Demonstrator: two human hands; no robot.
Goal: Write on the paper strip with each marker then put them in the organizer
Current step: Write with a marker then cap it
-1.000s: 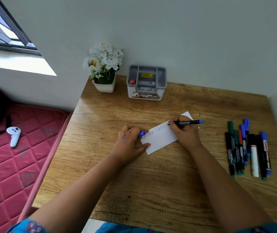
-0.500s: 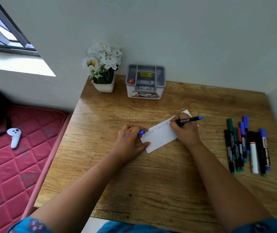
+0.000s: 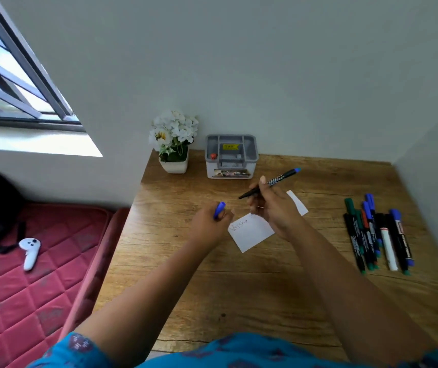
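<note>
My right hand (image 3: 271, 205) grips a black marker with a blue end (image 3: 278, 179), lifted above the table with its tip pointing left. A blue marker cap (image 3: 220, 209) is pinched in my left hand (image 3: 208, 225), raised just left of the white paper strip (image 3: 252, 232). The strip lies flat on the wooden table (image 3: 239, 288) with handwriting on it; my right hand covers its middle. A grey and white organizer (image 3: 231, 156) stands at the back against the wall, a red-topped item in its left compartment.
Several markers (image 3: 377, 232) with blue, green and red caps lie in a row at the table's right. A white pot of white flowers (image 3: 174, 140) stands left of the organizer. A red mattress (image 3: 26, 274) with a white controller (image 3: 30, 252) lies left of the table.
My right hand lifted the marker off the paper and turned its tip towards the left. My left hand left the strip and rose with the cap. The view tilted upward.
</note>
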